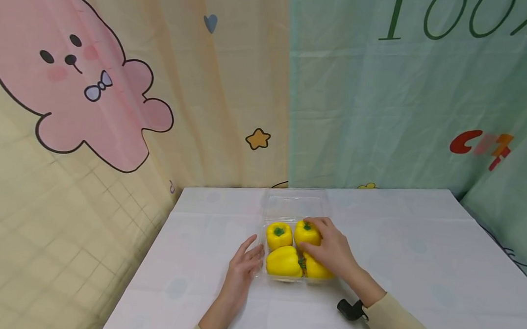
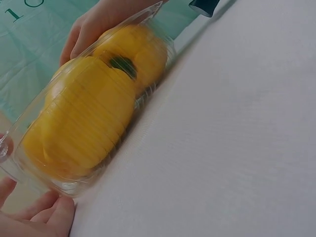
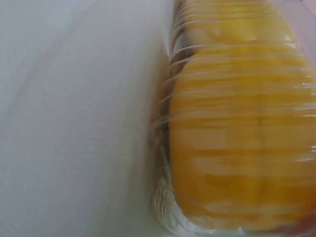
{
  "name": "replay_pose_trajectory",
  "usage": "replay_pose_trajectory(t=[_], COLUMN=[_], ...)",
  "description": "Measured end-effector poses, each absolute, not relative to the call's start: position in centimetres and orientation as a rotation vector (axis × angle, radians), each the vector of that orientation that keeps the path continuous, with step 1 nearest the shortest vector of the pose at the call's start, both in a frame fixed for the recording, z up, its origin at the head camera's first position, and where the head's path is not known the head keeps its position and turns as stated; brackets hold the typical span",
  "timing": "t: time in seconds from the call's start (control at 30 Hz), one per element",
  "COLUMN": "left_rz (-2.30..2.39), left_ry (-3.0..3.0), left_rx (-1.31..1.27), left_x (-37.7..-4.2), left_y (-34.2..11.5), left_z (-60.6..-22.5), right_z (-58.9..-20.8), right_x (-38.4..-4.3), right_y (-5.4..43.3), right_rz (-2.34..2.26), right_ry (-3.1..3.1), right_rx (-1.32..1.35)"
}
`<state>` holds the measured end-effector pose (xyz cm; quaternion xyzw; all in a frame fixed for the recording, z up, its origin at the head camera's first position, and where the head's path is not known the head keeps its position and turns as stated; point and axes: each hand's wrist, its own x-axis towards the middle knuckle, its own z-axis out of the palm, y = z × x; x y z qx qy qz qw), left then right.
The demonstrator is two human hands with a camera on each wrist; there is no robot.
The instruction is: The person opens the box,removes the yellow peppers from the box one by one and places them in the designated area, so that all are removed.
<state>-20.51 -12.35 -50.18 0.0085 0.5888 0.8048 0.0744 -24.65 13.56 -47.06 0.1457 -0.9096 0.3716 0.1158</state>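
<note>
A clear plastic clamshell box stands on the table with its lid folded back. Several yellow bell peppers fill it, two at the back and two in front. My right hand grips the back right bell pepper, thumb on the near side and fingers over the far side. Against the box's left wall rest the fairly straight fingers of my left hand. The front left bell pepper lies on its side, seen through the box wall in the left wrist view. In the right wrist view, a bell pepper shows behind ribbed plastic.
A white cloth covers the table. Behind it hangs a printed curtain with a pink bear and a star. Black wrist mounts sit on both forearms near the beige sleeves.
</note>
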Motion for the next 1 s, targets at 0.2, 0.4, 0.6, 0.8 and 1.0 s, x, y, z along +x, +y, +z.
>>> replay_pose_trajectory(t=[0.2,0.4,0.6,0.8,1.0], left_rz=[2.361,2.313,2.301,2.317,2.302], left_ry=[1.901,1.994,2.013,2.013,2.005], left_rx=[0.064,0.103,0.107,0.092,0.121], left_x=[-20.43,-20.37,-20.41,-20.57,-20.69], left_y=[-12.26,-12.16,-12.27,-12.47,-12.35], left_z=[-50.57,-50.52,-50.42,-50.63,-50.75], right_z=[-46.94,-46.86,-47.05,-46.98,-46.85], right_x=[-24.75,-24.81,-25.16,-25.36,-25.12], right_y=[13.54,13.54,13.49,13.38,13.58], right_rz=[1.129,1.189,1.196,1.227,1.236], right_ry=[-2.651,-2.618,-2.604,-2.594,-2.594], right_rx=[0.420,0.454,0.477,0.494,0.466])
